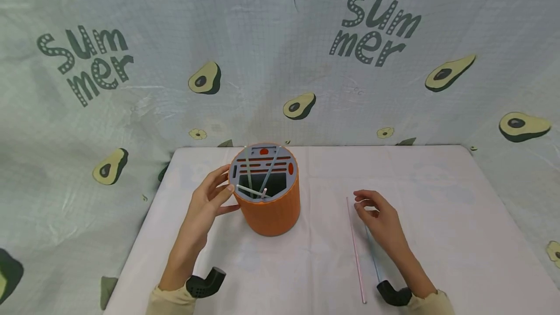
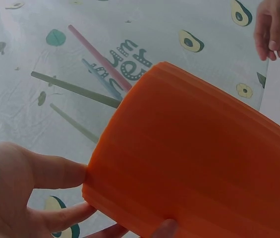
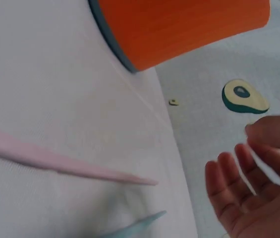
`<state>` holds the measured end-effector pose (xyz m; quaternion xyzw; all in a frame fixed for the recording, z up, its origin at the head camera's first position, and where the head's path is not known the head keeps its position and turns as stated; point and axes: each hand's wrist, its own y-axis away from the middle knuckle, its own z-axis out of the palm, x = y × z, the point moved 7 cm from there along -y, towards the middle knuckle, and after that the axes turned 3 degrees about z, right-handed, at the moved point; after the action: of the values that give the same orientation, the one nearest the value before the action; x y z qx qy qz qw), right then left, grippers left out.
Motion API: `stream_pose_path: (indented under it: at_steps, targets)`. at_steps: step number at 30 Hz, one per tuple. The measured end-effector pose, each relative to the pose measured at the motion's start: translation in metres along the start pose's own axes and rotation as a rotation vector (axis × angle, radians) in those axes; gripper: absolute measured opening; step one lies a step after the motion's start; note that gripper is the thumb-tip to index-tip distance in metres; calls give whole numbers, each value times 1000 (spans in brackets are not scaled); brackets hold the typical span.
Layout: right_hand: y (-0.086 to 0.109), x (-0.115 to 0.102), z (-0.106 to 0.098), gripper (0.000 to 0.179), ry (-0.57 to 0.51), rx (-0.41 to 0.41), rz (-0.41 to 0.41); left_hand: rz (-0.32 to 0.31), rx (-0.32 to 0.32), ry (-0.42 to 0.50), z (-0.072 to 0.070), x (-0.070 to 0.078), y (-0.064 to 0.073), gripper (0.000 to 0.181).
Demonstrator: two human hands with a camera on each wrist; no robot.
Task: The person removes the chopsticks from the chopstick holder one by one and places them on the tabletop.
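Observation:
An orange ribbed pen holder [image 1: 271,218] with a grey slotted top stands on the table. My left hand [image 1: 213,196] grips its left side near the rim, thumb toward the front and fingers spread round the wall. Several thin straws, pale green, blue and pink, poke out of its top opening; in the left wrist view a pink straw [image 2: 97,54] and a green straw [image 2: 75,89] stick out past the rim. My right hand [image 1: 379,218] hovers with loosely bent fingers and nothing in them. Beside it lie a pink straw [image 1: 355,252] and, partly under the hand, a blue straw [image 1: 372,252].
A white cloth covers the table [image 1: 323,174]. Its back edge meets a pale curtain [image 1: 253,28] printed with avocados and lettering. Black wrist cameras [image 1: 205,283] sit on both forearms.

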<state>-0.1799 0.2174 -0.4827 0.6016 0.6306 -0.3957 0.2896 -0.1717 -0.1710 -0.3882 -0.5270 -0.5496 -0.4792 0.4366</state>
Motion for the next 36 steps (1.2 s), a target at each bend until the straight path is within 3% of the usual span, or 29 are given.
stream_pose_path:
  at_steps: [5, 13, 18, 27, 36]
  targets:
    - [-5, -20, 10, 30, -175, -56, -85, -4, 4, 2, 0, -2, 1, 53]
    - [-13, -65, 25, 27, -302, -73, -221, 4, 11, 6, 1, -5, 3, 53]
    - [-20, -96, 32, 29, -282, -88, -316, 4, 10, 12, 2, -6, 2, 53]
    - [-30, -146, 51, 33, -222, -146, -406, 8, 7, 17, 2, -5, 0, 52]
    - [-37, -186, 69, 35, -134, -194, -538, 18, 17, 20, 2, -2, 3, 51]
